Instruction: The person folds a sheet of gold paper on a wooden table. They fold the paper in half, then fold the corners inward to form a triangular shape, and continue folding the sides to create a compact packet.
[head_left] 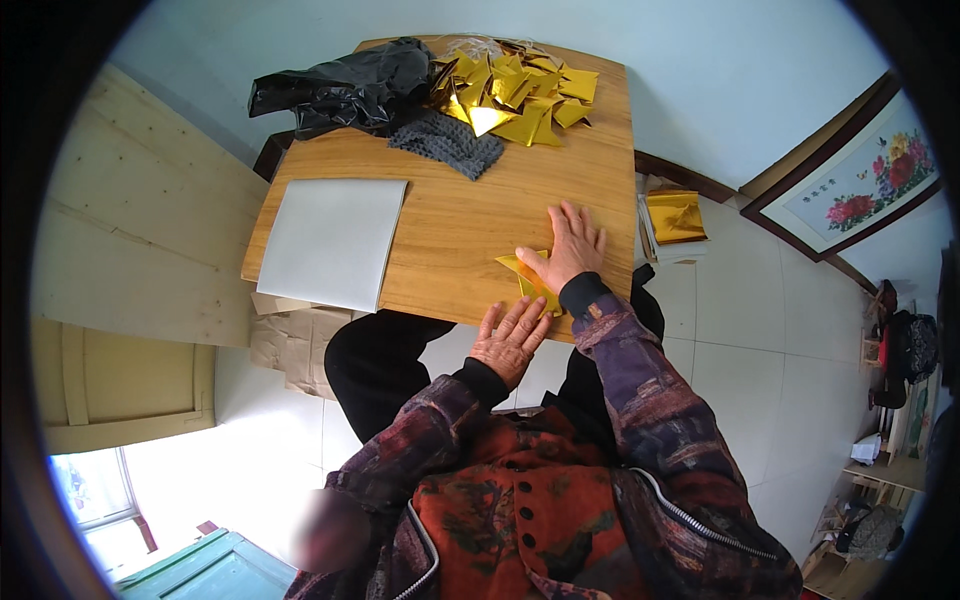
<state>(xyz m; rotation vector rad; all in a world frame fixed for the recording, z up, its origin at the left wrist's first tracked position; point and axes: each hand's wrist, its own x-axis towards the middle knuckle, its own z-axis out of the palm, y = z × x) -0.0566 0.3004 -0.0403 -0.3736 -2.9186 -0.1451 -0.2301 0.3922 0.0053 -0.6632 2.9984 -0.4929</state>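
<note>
A small folded piece of gold foil paper (527, 274) lies flat near the front right edge of the wooden table (470, 230). My right hand (572, 245) rests over its right side, fingers spread, the thumb lying on the foil. At the foil's near edge is my left hand (508, 340), its fingers stretched out and the tips touching the paper. Part of the foil is hidden under both hands. To the left lies a stack of silver-grey sheets (333, 243), apart from my hands.
A heap of folded gold foil pieces (515, 95) sits at the table's far side. Beside it are a black plastic bag (350, 88) and a dark grey textured cloth (447, 142). More gold sheets (676, 216) are low at the right. A framed flower picture (860, 180) leans by the wall.
</note>
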